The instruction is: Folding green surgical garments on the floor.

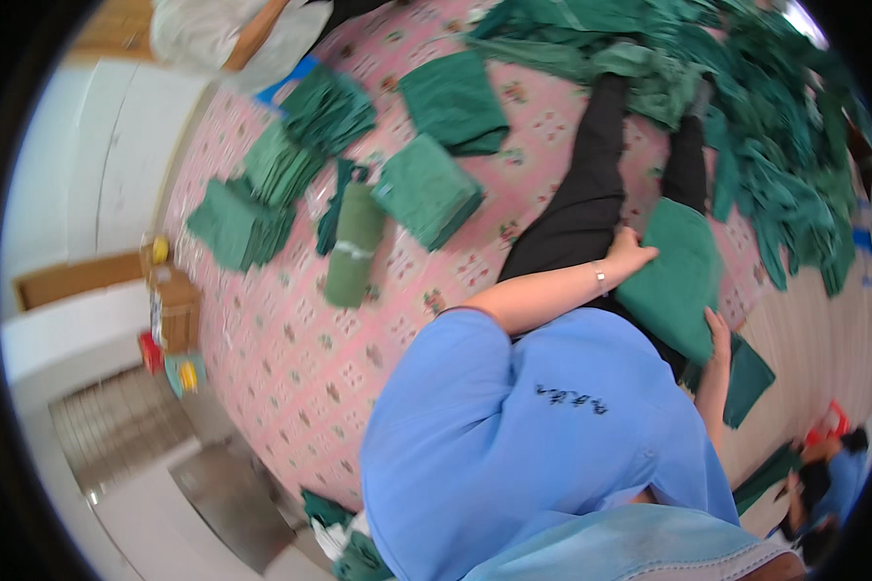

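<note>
Across my legs in black trousers lies a folded green cloth (676,283). My left hand (628,253), with a bracelet at its wrist, touches the cloth's upper left edge, thumb towards it. At its lower right edge is my right hand (719,335), fingers along the side. Another folded dark green cloth (748,381) lies just beyond my right wrist. On the pink flowered sheet to the left are a folded green stack (427,190), a darker folded cloth (454,102) and a rolled olive-green cloth (354,247) tied with a pale band.
Loose green cloths (770,145) are heaped beyond my feet and to the right. More folded stacks (240,225) stand at the far left, near a cardboard box (176,309). A person in white (211,40) is at the top left; another in blue (836,472) is at the lower right.
</note>
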A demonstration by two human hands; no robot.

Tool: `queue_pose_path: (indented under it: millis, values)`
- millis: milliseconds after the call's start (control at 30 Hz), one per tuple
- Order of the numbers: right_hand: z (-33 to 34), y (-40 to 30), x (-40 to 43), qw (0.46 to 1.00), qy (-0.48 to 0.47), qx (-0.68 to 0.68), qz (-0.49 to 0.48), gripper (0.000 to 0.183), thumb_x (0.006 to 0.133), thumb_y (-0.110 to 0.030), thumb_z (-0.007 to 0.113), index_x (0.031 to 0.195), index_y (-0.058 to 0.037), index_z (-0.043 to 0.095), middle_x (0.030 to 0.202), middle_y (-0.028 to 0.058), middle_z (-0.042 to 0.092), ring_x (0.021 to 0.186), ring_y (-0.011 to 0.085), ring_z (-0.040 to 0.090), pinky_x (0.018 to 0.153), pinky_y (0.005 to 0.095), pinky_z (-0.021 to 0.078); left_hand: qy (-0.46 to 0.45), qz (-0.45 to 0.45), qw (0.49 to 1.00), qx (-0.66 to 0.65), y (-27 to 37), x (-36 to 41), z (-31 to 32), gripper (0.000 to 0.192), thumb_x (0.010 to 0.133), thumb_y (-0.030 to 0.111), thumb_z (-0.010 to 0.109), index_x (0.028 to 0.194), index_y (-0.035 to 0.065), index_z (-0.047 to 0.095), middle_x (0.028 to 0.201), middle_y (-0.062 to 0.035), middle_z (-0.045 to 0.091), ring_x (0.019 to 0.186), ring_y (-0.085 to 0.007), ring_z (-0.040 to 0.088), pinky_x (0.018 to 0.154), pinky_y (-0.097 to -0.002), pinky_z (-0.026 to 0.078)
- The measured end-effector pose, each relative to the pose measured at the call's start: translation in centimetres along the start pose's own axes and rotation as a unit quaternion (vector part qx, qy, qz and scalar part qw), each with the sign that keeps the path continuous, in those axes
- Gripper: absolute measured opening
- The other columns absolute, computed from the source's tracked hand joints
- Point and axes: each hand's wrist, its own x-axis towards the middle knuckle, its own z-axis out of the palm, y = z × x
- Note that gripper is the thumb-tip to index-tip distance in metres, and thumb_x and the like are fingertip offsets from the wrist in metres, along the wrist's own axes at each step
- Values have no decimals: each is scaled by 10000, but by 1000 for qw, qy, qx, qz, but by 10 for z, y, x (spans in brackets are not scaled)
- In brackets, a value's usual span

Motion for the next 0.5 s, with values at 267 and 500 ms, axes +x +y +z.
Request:
queue_pose_path:
  millis: [267,500]
  values:
    - [45,-92,8,958,-25,-156,-238,571,849,-118,595,1340,28,343,1295,139,452,1177,227,442,985,329,340,-195,-17,915,-352,55,-16,-51,402,797,97,632,1154,-40,508,1036,-145,606,904,-234,619,776,-360,516]
    - [167,-133,-3,947,-181,-141,-225,533,890,-122,546,1358,6,326,1288,130,465,1132,203,486,943,287,387,-186,20,883,-430,78,-55,-128,405,813,29,596,1197,-33,484,1104,-160,590,982,-288,607,855,-422,504]
